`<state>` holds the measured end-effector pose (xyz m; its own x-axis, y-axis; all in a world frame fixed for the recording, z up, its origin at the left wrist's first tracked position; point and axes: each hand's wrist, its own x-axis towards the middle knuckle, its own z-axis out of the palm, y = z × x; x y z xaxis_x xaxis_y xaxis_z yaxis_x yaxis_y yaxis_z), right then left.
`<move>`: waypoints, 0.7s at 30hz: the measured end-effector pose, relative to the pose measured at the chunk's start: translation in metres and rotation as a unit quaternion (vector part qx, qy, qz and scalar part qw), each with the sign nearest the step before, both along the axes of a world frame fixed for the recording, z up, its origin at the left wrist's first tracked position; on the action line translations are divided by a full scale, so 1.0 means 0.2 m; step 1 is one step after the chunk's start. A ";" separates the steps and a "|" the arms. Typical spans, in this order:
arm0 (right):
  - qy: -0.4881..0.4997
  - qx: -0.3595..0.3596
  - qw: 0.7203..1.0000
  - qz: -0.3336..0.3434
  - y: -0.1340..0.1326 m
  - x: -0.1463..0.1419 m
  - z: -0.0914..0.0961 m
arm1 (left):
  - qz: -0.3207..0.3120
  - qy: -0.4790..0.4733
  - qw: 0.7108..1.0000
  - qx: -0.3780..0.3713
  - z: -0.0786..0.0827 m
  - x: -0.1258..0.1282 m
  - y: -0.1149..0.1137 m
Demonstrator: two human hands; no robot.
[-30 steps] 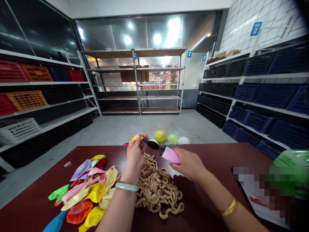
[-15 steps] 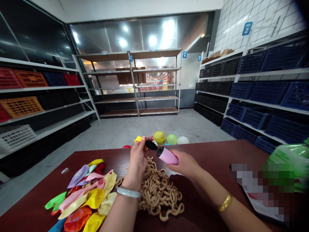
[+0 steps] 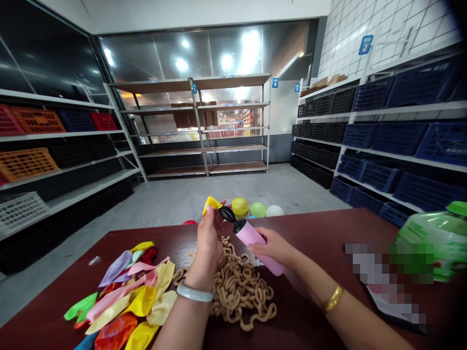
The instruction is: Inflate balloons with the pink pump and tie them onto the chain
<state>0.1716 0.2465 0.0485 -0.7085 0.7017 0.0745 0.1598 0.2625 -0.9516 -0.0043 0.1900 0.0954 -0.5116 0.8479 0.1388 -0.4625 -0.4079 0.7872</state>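
My left hand (image 3: 211, 231) is closed on a small yellow balloon (image 3: 210, 202), at the black nozzle end of a hand pump. The pump (image 3: 251, 236) has a pink barrel and points up and to the left, above the table. My right hand (image 3: 272, 245) wraps round its barrel. How far the balloon's neck sits over the nozzle is hidden by my fingers. Below both hands lies a heap of tan, curled snack pieces (image 3: 237, 287). Several limp balloons (image 3: 134, 299) in yellow, pink, orange, green and other colours lie left of my left forearm.
On the right of the dark red table (image 3: 314, 233) are a green-capped bottle (image 3: 430, 238) and a flat, partly blurred object (image 3: 386, 291). Inflated balloons (image 3: 258, 210) rest beyond the far edge. Shelves with crates (image 3: 394, 136) line the sides.
More of the pink barrel shows now, its lower end reaching down to the right past my right hand. The yellow balloon stands up higher above my left fingers. The view has shifted slightly.
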 end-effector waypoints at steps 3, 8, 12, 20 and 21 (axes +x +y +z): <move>0.031 -0.072 0.997 0.026 -0.01 0.00 -0.02 | -0.008 -0.011 1.000 0.018 -0.01 -0.03 0.01; 0.068 -0.140 0.986 0.064 -0.04 -0.01 -0.04 | -0.019 -0.024 0.997 0.067 -0.03 -0.05 0.03; 0.096 -0.204 0.970 0.096 -0.06 0.00 -0.02 | -0.065 -0.031 0.993 0.099 -0.03 -0.05 0.01; 0.108 -0.261 0.946 0.162 -0.03 0.04 -0.02 | -0.106 -0.058 0.989 0.080 -0.01 -0.06 -0.01; 0.106 -0.262 0.945 0.165 -0.03 0.04 -0.02 | -0.090 -0.055 0.992 0.076 -0.01 -0.06 0.00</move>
<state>0.1799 0.2405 0.0444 -0.9034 0.4250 -0.0574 -0.0565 -0.2506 -0.9665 -0.0167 0.1890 0.0936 -0.3738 0.9003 0.2229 -0.6185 -0.4210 0.6634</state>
